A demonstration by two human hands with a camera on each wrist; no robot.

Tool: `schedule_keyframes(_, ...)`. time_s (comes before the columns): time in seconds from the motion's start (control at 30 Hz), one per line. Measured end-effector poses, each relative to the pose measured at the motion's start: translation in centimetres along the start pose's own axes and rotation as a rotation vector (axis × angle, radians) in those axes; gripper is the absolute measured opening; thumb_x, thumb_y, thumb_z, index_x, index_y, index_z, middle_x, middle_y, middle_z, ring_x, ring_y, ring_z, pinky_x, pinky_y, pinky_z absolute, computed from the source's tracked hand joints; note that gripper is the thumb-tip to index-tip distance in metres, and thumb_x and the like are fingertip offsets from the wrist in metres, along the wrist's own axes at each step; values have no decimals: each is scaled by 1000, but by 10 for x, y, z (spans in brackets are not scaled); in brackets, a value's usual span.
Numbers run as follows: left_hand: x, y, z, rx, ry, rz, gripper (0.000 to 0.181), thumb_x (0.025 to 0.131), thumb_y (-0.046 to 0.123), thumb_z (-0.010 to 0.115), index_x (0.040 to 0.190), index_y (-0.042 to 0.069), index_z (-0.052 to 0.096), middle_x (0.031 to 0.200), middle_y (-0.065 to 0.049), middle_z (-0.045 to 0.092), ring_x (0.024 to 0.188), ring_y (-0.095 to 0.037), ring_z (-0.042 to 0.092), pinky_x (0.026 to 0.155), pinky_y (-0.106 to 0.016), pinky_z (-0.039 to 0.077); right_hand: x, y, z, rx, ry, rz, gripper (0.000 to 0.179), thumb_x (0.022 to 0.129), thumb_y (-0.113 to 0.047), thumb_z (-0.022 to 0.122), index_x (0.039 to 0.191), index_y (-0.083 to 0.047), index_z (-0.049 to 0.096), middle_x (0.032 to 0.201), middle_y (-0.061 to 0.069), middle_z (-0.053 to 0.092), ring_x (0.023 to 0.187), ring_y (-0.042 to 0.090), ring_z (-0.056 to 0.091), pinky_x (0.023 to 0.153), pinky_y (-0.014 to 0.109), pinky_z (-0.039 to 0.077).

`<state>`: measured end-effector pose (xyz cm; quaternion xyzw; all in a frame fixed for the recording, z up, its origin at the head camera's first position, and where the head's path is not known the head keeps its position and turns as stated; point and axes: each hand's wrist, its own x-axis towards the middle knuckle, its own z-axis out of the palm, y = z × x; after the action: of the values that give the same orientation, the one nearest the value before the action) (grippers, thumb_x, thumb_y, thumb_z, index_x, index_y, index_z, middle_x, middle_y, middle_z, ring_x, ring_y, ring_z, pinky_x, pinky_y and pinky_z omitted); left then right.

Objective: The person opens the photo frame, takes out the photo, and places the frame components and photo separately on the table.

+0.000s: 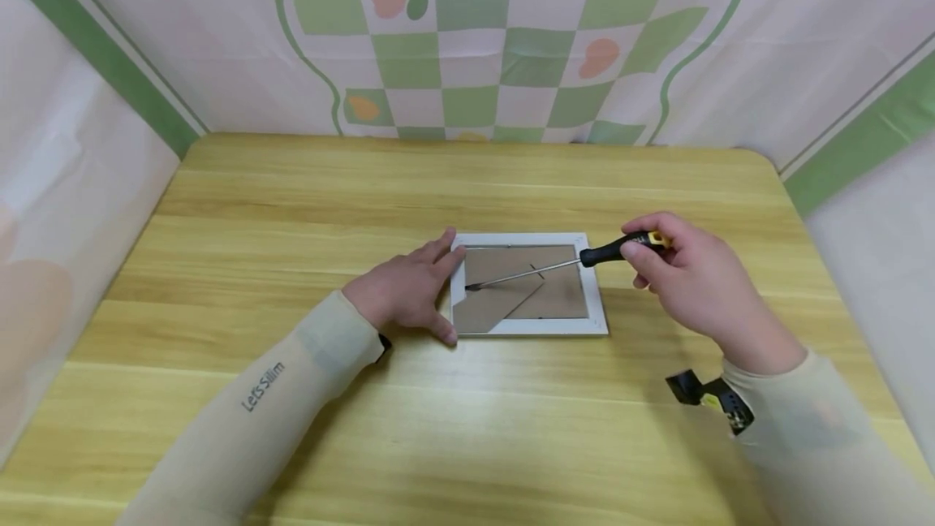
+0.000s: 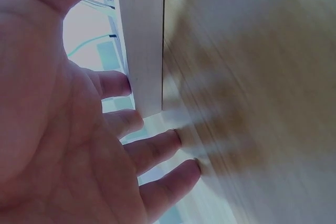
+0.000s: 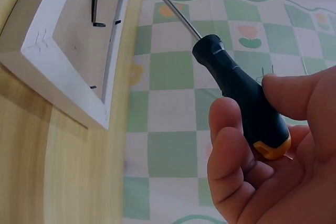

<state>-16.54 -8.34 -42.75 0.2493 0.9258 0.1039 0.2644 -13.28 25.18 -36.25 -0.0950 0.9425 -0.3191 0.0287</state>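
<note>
A white picture frame (image 1: pixel 595 295) lies back side up on the table, its brown backing board (image 1: pixel 493 265) and folded stand leg (image 1: pixel 485 316) showing. Between thumb and fingers, my right hand (image 1: pixel 697 286) grips a screwdriver (image 3: pixel 247 98) by its black and yellow handle. The shaft slants across the backing, with its tip near the frame's left inner edge. My left hand (image 1: pixel 409 289) rests against the frame's left side, thumb and fingers spread towards the two left corners. In the left wrist view, some fingertips touch the frame's side wall (image 2: pixel 144 45).
Small dark tabs (image 3: pixel 117 22) stick out along the frame's inner edge. Around the frame spreads the wood-grain table (image 1: pixel 292 209). Curtains with a green and white check pattern (image 1: pixel 471 63) hang behind it and at both sides. A wrist camera (image 1: pixel 687 388) juts out under the right wrist.
</note>
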Motion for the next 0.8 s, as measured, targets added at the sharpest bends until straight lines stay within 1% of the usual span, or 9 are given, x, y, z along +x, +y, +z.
schedule_keyframes(0.13, 0, 0, 0, 3, -4, -3, 127, 70, 64, 81, 162, 19, 5, 164, -1, -15, 150, -24, 4, 115, -48, 21, 1, 1, 2, 8, -22, 24, 36, 104, -37, 53, 130, -12, 58, 80, 5, 65, 73, 23, 64, 55, 33, 46)
schedule_keyframes(0.27, 0, 1, 0, -1, -6, -3, 127, 71, 64, 81, 162, 19, 5, 164, -1, -16, 150, -24, 4, 115, -49, 20, 1, 0, 2, 2, -19, 17, 36, 104, -37, 53, 130, -12, 57, 77, 4, 64, 71, 24, 63, 54, 33, 45)
schedule_keyframes(0.4, 0, 1, -1, -6, -4, -7, 126, 71, 63, 81, 162, 19, 5, 165, -1, -15, 150, -24, 4, 115, -50, 20, 1, -5, 3, 1, 5, -16, 35, 104, -37, 53, 128, -12, 57, 75, 5, 64, 70, 23, 63, 53, 33, 44)
schedule_keyframes(0.63, 0, 1, -1, -14, -6, -3, 126, 71, 63, 81, 162, 19, 5, 165, -1, -15, 150, -24, 2, 115, -53, 19, 1, -16, 8, -6, 95, -101, 31, 103, -28, 56, 128, -9, 58, 75, 5, 66, 68, 23, 64, 51, 31, 45)
schedule_keyframes(0.8, -1, 1, -1, -23, -6, -5, 126, 71, 62, 82, 162, 19, 5, 165, 0, -16, 150, -23, 2, 115, -53, 19, 3, -20, 9, -18, 114, -128, 30, 103, -26, 57, 128, -8, 58, 74, 5, 67, 67, 20, 63, 52, 30, 45)
